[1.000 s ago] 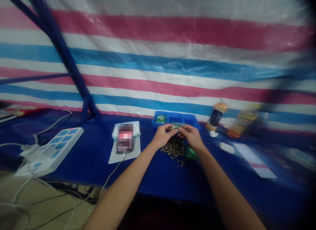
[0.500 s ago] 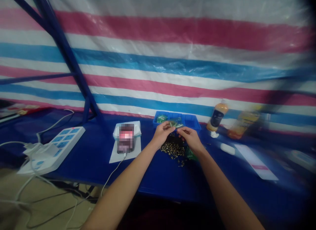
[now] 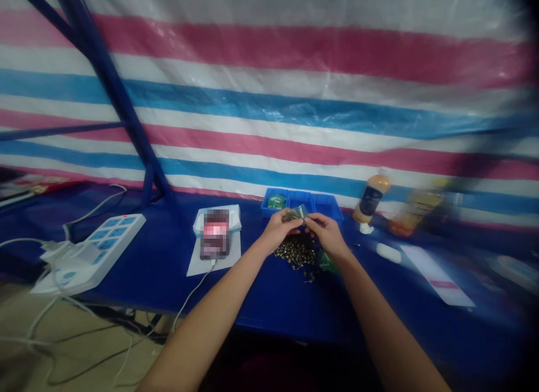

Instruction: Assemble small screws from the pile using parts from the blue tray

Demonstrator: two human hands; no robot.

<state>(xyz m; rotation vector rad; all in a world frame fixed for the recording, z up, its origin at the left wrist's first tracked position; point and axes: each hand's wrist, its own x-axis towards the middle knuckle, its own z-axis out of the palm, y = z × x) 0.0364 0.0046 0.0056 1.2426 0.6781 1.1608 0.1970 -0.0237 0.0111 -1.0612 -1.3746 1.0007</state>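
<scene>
From the head camera, a blue tray (image 3: 302, 203) with three parts sits near the far edge of the blue worktop (image 3: 138, 285). The left part holds some green bits (image 3: 277, 201). I cannot see well into the other two parts.

The left hand (image 3: 280, 230) is closed in a pinch on a small green thing (image 3: 295, 213), which looks shiny, maybe with clear wrap on it, but it is too small to tell for sure. The right hand (image 3: 326, 235) is curled, with its fingertips right by the end of the small green thing. I cannot tell if they hold it too.

The small green thing is up in the air, just in front of the tray and over a pile of little brass bits (image 3: 297, 257). Its long side runs left to right and tips up a bit at the right end.

A green packet (image 3: 325, 261) lies by the pile, under the right hand. To the left is a white power strip (image 3: 90, 251) with white cords. To the right stands a bottle with an orange top half (image 3: 371, 198).
</scene>
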